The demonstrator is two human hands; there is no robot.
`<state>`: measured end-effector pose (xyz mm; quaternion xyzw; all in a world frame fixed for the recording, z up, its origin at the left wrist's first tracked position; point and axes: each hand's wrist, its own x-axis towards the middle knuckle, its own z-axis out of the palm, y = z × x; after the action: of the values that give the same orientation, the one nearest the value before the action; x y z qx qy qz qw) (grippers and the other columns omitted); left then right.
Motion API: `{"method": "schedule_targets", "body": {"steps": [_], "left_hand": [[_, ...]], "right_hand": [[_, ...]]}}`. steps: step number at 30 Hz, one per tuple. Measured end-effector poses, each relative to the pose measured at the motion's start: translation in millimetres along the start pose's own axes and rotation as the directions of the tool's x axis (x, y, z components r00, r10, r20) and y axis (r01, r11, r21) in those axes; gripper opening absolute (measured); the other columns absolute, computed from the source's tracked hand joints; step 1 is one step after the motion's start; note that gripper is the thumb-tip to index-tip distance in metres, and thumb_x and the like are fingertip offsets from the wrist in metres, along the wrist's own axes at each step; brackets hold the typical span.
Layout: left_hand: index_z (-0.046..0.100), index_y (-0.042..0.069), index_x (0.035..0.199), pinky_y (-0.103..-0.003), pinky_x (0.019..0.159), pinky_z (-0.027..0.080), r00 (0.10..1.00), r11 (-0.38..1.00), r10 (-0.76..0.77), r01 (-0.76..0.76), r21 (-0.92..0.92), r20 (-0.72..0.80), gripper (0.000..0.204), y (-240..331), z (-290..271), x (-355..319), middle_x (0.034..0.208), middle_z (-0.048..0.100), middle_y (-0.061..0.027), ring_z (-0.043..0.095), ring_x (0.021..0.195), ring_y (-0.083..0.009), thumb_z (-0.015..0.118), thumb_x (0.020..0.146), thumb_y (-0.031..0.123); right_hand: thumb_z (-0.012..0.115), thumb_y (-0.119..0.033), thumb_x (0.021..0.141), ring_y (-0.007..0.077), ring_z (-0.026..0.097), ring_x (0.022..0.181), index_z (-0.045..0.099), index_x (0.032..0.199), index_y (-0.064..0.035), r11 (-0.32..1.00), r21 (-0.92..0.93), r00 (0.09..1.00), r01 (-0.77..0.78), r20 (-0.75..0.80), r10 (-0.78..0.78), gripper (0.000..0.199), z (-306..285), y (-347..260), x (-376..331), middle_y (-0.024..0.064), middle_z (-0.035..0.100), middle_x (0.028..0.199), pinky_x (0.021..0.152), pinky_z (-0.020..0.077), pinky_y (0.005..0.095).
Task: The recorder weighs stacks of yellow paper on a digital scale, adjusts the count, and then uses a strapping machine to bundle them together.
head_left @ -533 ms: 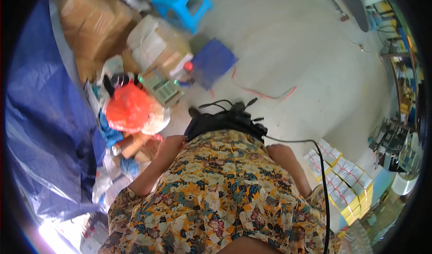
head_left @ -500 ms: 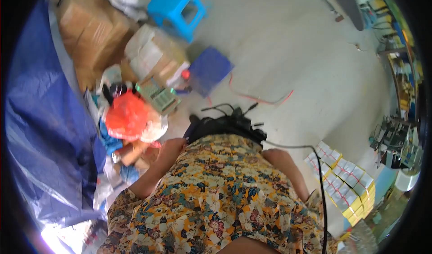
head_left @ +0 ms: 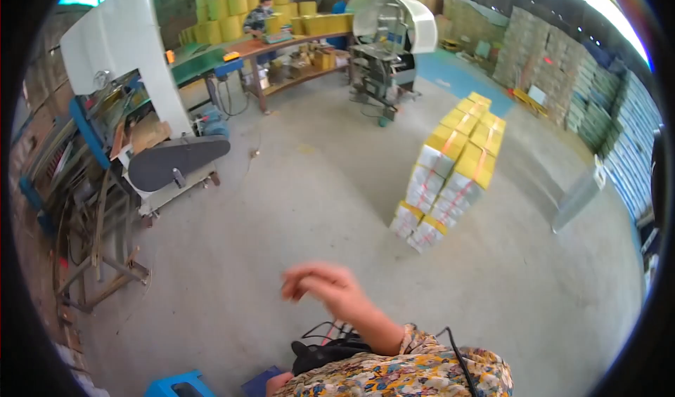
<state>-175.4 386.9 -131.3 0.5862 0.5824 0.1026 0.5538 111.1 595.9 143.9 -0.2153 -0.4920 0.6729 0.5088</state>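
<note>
In front of my body, above the concrete floor, my right hand (head_left: 325, 286) is raised. Its fingers are loosely bent and a little apart, somewhat blurred, and they hold nothing. Of my left hand (head_left: 279, 381) only a patch of skin shows at the lower edge, beside my flowered shirt (head_left: 394, 372); its fingers are hidden. A black bag or pouch with cables (head_left: 330, 351) sits at my waist, below the right hand. To the left of it lie a blue stool (head_left: 176, 384) and a dark blue flat item (head_left: 260, 381), both cut off by the frame.
Strapped yellow and silver bundles (head_left: 450, 168) stand stacked ahead on the right. A machine with a dark belt guard (head_left: 179, 161) and a metal frame (head_left: 105, 274) occupy the left. Farther off, a person (head_left: 261, 17) is at a long workbench (head_left: 260, 46) near a wheeled machine (head_left: 387, 67).
The view has swung up and right, from the floor clutter to the wider workshop. My right hand has risen from beside my hip to in front of me.
</note>
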Motion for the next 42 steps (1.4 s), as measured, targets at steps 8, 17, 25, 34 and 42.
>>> {"method": "schedule_targets", "body": {"steps": [8, 17, 25, 34, 42], "left_hand": [[0.065, 0.006, 0.093, -0.036, 0.065, 0.046, 0.965, 0.978, 0.210, -0.210, -0.012, 0.158, 0.025, 95.3, -99.7, 135.0, 0.074, 0.061, -0.0118, 0.061, 0.068, -0.0216, 0.060, 0.093, 0.031], [0.067, 0.005, 0.097, -0.030, 0.076, 0.046, 0.967, 0.938, -0.174, 0.220, -0.268, 0.184, 0.022, 166.8, -259.4, 233.5, 0.084, 0.064, -0.0068, 0.060, 0.083, -0.0150, 0.059, 0.096, 0.025], [0.068, 0.010, 0.104, -0.036, 0.083, 0.050, 0.955, 0.985, -0.084, 0.035, 0.171, 0.285, 0.025, 175.5, -432.9, 323.1, 0.102, 0.070, -0.0137, 0.066, 0.096, -0.0284, 0.061, 0.089, 0.029], [0.065, 0.015, 0.101, -0.035, 0.077, 0.052, 0.897, 0.849, 0.439, -0.430, 0.306, 0.043, 0.018, 236.6, -569.8, 446.8, 0.102, 0.068, -0.0098, 0.067, 0.093, -0.0259, 0.059, 0.088, 0.026], [0.064, 0.015, 0.102, -0.036, 0.075, 0.052, 0.879, 0.813, 0.476, -0.448, 0.371, 0.019, 0.018, 285.0, -708.9, 661.2, 0.101, 0.067, -0.0092, 0.067, 0.093, -0.0260, 0.059, 0.088, 0.026]], "right_hand": [[0.057, -0.002, 0.088, 0.0288, 0.064, 0.089, 0.063, 0.110, 0.0034, 0.681, -0.373, 0.722, 0.630, 0.605, -0.336, 0.024, 21.5, -42.3, 146.0, 0.0151, 0.067, 0.097, 0.078, 0.0520, 0.0364], [0.062, -0.035, 0.087, 0.0363, 0.063, 0.102, 0.061, 0.120, -0.0028, 0.622, -0.776, 0.442, 0.101, 0.595, 0.671, 0.046, -29.6, 170.6, 281.8, 0.0177, 0.068, 0.108, 0.085, 0.0495, 0.0441], [0.062, -0.033, 0.086, 0.0373, 0.063, 0.105, 0.060, 0.125, -0.0039, 0.551, -0.830, 0.145, 0.086, 0.558, 0.817, 0.048, -133.0, 232.9, 411.5, 0.0197, 0.067, 0.113, 0.088, 0.0484, 0.0433], [0.066, -0.036, 0.083, 0.0303, 0.065, 0.099, 0.061, 0.130, -0.0087, 0.660, -0.751, 0.133, -0.008, 0.654, 0.745, 0.055, -248.3, 221.3, 655.3, 0.0197, 0.069, 0.111, 0.087, 0.0503, 0.0393], [0.063, -0.032, 0.085, 0.0240, 0.064, 0.090, 0.063, 0.125, -0.0091, 0.604, -0.787, 0.207, -0.127, 0.575, 0.792, 0.046, -364.4, 254.2, 805.3, 0.0150, 0.070, 0.102, 0.082, 0.0497, 0.0356]]}}
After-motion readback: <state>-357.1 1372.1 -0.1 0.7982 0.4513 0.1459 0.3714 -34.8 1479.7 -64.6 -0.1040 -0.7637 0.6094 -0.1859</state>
